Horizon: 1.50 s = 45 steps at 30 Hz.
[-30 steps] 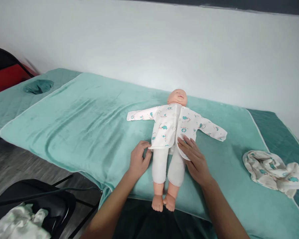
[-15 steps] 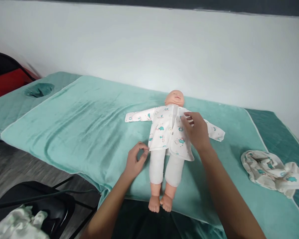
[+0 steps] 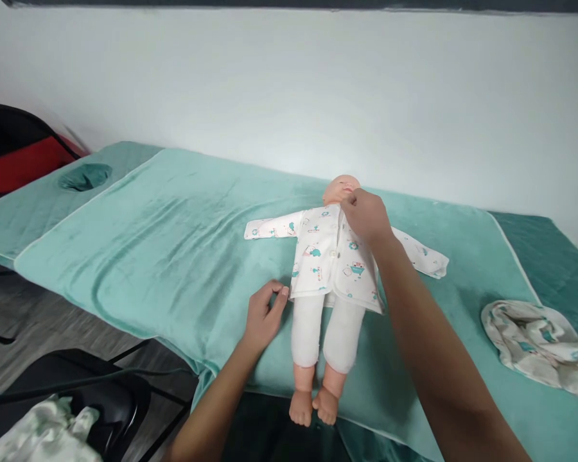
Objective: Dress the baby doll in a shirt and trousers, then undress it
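A baby doll [image 3: 341, 187] lies on its back, head toward the wall, with its bare feet at the near edge of the bed. It wears a white printed baby shirt [image 3: 313, 250] with long sleeves spread out sideways and white cloth legs below. My right hand [image 3: 366, 215] is closed at the shirt's front edge by the neck, fingertips pinched on the cloth and covering part of the chest. Beside the shirt's lower left corner, my left hand [image 3: 266, 314] has thumb and fingers drawn together at the hem; whether cloth is between them is hidden.
A green cover [image 3: 173, 205] drapes the bed, which has a face hole [image 3: 85, 177] at the left end. Crumpled printed cloth [image 3: 534, 343] lies at the right. At lower left stands a black chair [image 3: 120, 398] bearing another cloth [image 3: 43, 433]. A white wall [image 3: 279, 90] runs behind.
My right hand has moved up from the shirt's chest to its neck edge, and its fingers have closed. The two front edges now lie closer together. My left hand stays by the hem.
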{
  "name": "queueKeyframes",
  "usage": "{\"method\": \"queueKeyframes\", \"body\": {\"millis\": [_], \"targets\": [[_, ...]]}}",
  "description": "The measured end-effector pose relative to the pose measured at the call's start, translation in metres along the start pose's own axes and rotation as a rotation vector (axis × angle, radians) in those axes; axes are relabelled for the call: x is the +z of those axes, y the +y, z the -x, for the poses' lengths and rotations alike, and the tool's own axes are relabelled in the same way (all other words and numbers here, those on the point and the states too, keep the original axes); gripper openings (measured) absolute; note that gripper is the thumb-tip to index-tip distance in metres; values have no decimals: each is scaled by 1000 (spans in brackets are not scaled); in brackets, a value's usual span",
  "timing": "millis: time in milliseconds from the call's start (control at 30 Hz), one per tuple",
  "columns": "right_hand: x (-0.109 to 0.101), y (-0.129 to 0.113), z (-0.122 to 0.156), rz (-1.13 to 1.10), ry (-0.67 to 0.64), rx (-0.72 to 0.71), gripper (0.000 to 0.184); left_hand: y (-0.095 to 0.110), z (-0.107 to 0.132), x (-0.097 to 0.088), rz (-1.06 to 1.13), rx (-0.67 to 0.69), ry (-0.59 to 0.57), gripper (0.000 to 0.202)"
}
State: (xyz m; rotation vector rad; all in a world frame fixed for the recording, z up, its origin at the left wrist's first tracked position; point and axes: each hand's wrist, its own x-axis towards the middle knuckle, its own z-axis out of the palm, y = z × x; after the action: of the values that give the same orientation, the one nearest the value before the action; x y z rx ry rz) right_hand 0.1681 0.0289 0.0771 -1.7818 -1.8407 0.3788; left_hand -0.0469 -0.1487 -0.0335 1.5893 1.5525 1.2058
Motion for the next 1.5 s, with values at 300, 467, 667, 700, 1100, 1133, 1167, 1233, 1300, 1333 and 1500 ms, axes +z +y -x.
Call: {"method": "queueKeyframes", "body": {"millis": [300, 467, 667, 700, 1100, 1133, 1167, 1233, 1300, 1333, 1500], "targets": [[21, 33, 52, -289, 124, -324, 30, 5, -4, 2, 38, -51, 86, 30], [19, 48, 118, -359, 45, -381, 50, 11, -22, 9, 268, -193, 90, 29], [16, 93, 153, -663, 187, -99, 41, 26, -54, 17, 709, -384, -151, 46], [16, 103, 151, -712, 248, 28, 37, 28, -59, 19, 766, -413, -199, 47], [28, 84, 109, -1552, -141, 538, 31, 32, -111, 56, 1181, -714, -361, 43], [28, 84, 105, -1551, -166, 560, 32, 33, -115, 59, 1187, -711, -362, 42], [27, 85, 101, -1549, -179, 567, 32, 34, -119, 62, 1191, -706, -365, 42], [25, 89, 95, -1549, -181, 549, 32, 36, -125, 68, 1196, -684, -374, 41], [23, 94, 90, -1550, -180, 528, 31, 38, -130, 74, 1198, -664, -389, 40], [22, 97, 88, -1552, -182, 528, 31, 38, -131, 76, 1199, -660, -399, 40], [18, 114, 75, -1627, -129, 529, 32, 34, -139, 74, 1257, -687, -413, 48]]}}
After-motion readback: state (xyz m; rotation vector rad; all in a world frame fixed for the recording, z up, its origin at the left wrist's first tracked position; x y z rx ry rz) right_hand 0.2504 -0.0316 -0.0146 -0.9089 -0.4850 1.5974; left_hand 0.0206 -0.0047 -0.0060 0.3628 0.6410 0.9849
